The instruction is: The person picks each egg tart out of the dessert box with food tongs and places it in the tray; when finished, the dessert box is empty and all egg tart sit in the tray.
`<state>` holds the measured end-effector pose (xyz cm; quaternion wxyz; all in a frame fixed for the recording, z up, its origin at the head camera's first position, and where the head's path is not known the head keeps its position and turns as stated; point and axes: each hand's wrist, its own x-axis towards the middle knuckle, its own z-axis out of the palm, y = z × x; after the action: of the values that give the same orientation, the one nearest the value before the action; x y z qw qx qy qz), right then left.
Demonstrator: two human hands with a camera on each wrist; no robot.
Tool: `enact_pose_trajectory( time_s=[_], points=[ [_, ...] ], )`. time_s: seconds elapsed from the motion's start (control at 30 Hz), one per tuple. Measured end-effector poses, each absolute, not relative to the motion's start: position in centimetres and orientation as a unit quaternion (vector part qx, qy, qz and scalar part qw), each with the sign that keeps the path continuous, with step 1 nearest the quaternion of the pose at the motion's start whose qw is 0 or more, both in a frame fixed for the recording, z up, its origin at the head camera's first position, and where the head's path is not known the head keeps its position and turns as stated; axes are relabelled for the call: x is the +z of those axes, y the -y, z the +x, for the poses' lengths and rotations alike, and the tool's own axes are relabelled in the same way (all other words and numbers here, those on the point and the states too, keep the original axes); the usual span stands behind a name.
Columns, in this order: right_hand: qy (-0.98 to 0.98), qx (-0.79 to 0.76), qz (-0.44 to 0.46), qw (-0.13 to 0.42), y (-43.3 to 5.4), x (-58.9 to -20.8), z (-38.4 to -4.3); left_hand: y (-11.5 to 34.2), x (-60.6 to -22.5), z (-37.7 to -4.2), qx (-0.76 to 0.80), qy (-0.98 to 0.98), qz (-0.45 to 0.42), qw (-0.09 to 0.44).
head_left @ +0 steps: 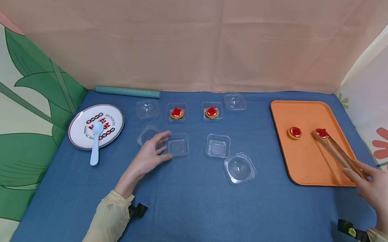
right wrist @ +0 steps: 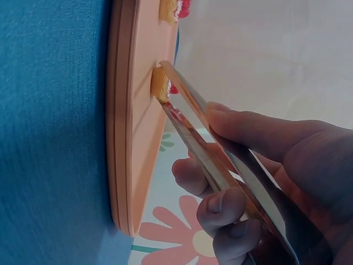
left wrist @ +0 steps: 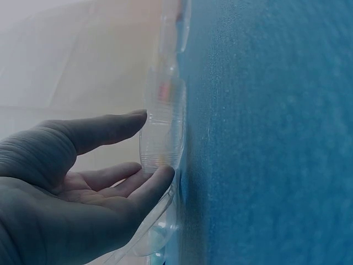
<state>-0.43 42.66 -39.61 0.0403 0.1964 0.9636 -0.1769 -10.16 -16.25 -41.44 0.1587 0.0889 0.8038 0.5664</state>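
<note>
My right hand (head_left: 380, 191) grips metal tongs (head_left: 337, 153). The tongs' tips stand on either side of a small red-topped tart (head_left: 322, 133) on the orange tray (head_left: 311, 165); in the right wrist view that tart (right wrist: 160, 84) sits on the tray's surface. A second such tart (head_left: 294, 132) lies to its left. My left hand (head_left: 149, 155) is at the left side of a clear plastic box (head_left: 177, 145), thumb and fingers extended and apart. In the left wrist view the fingertips are at the near end of the box (left wrist: 161, 146); whether they touch it is unclear.
Two clear boxes at the back each hold a tart (head_left: 177, 113), (head_left: 211, 112), with lids beside them. Another clear box (head_left: 217, 146) has its lid (head_left: 239, 168) at front right. A plate (head_left: 78, 133) with a white spoon (head_left: 95, 145) is at left, a green roll (head_left: 129, 92) behind.
</note>
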Motion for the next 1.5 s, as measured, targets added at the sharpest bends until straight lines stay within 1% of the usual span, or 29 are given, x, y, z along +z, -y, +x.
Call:
enact_pose_trajectory(
  time_s=[0.23, 0.47, 0.67, 0.83, 1.03, 1.23, 1.37, 1.5],
  points=[
    [-0.96, -0.19, 0.199, 0.055, -42.7, -39.5, -0.3, 16.3, -41.4, -10.1, 0.566, -0.804, 0.09, 0.161],
    [-0.945, -0.212, 0.235, 0.078, -42.3, -39.1, 0.1, 16.3, -41.3, -10.1, 0.567, -0.803, 0.091, 0.162],
    [-0.941, -0.216, 0.251, 0.063, -42.1, -38.8, 0.5, 16.3, -41.1, -10.1, 0.565, -0.805, 0.088, 0.156],
    [-0.941, -0.219, 0.255, 0.04, -41.7, -38.5, 0.5, 16.3, -41.0, -10.3, 0.562, -0.812, 0.075, 0.134],
    [-0.946, -0.222, 0.237, 0.012, -40.7, -37.6, 0.4, 16.5, -40.6, -10.8, 0.576, -0.81, 0.057, 0.1],
    [-0.958, -0.216, 0.189, -0.017, -39.2, -36.0, 0.1, 16.6, -40.2, -11.5, 0.587, -0.805, 0.051, 0.071],
    [-0.967, -0.201, 0.156, -0.02, -37.9, -34.8, -0.3, 16.7, -39.8, -12.4, 0.589, -0.804, 0.056, 0.064],
    [-0.976, -0.185, 0.112, -0.011, -36.5, -33.8, -1.1, 16.8, -39.6, -13.8, 0.582, -0.809, 0.062, 0.057]
  ],
)
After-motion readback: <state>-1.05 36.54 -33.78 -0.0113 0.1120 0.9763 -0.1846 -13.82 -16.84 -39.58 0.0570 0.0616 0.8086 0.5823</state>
